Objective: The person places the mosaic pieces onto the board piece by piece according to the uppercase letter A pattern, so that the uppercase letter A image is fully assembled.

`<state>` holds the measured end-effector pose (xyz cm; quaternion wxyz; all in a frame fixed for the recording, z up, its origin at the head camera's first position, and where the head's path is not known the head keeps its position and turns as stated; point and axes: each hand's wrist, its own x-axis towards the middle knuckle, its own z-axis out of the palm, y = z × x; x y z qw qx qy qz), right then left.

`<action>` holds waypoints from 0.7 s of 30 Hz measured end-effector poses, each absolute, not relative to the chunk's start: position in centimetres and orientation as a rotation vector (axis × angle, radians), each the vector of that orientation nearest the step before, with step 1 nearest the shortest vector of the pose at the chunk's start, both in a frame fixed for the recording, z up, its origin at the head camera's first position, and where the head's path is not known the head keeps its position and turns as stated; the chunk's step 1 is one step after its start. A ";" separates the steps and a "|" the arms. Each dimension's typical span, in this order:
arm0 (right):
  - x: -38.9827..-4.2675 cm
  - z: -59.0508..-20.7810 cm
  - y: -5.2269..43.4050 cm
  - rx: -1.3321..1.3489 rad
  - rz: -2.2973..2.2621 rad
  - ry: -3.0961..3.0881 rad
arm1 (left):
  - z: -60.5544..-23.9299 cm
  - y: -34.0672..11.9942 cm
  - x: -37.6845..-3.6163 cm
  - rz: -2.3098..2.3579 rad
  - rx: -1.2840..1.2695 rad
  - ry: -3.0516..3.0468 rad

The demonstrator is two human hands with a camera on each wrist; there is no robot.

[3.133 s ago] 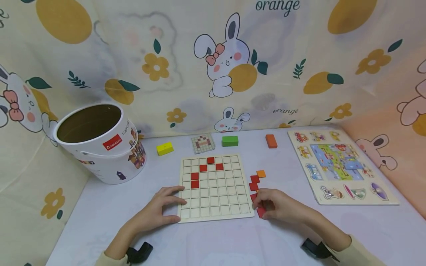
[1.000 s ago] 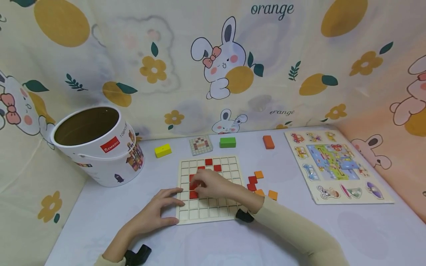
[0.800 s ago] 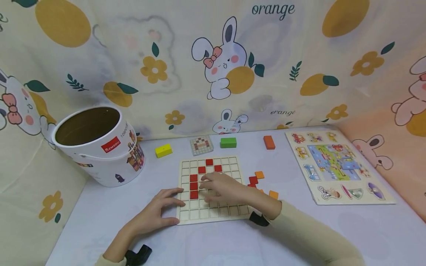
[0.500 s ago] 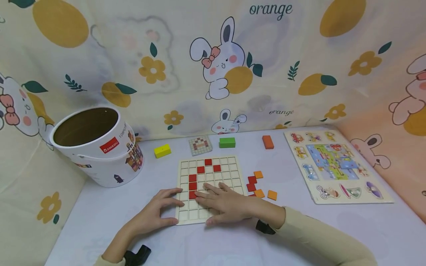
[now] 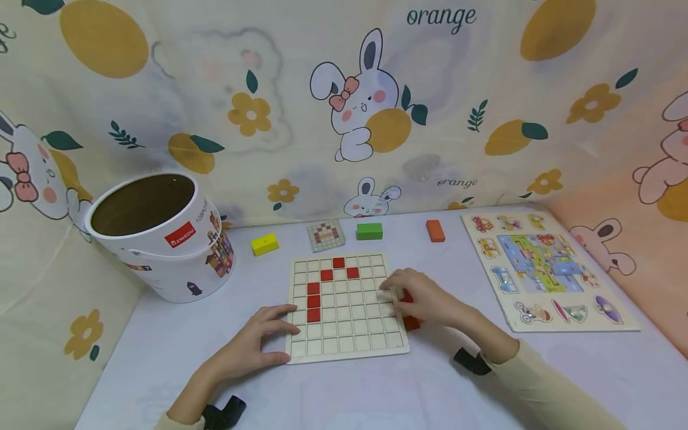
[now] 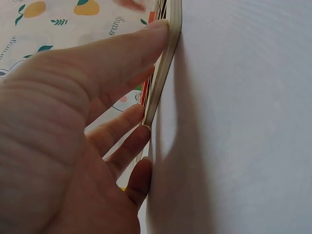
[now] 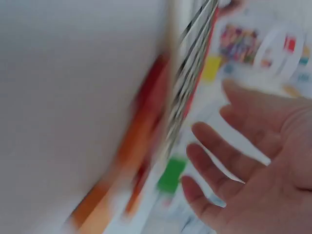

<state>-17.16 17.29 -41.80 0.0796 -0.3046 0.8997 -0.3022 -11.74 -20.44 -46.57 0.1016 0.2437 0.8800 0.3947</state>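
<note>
Gridded board (image 5: 355, 325), one, between the hands: six red square tiles (image 5: 313, 301) seated, most cells bare, loose red tiles (image 5: 411, 323) unplaced beside its right edge; left hand (image 5: 255, 337) splayed against the left edge; right hand (image 5: 424, 297), fingers apart, holding nothing, at the right edge.
</note>
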 end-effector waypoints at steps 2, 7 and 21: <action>-17.4 -42.0 18.9 -0.779 -0.943 2.727 | -46.5 -20.4 -11.8 1.161 0.715 2.601; -17.7 -42.8 21.0 -0.744 -0.927 2.730 | -46.6 -20.4 -11.8 1.153 0.703 2.607; -17.7 -43.2 20.7 -0.683 -0.889 2.698 | -46.6 -20.4 -11.8 1.139 0.714 2.616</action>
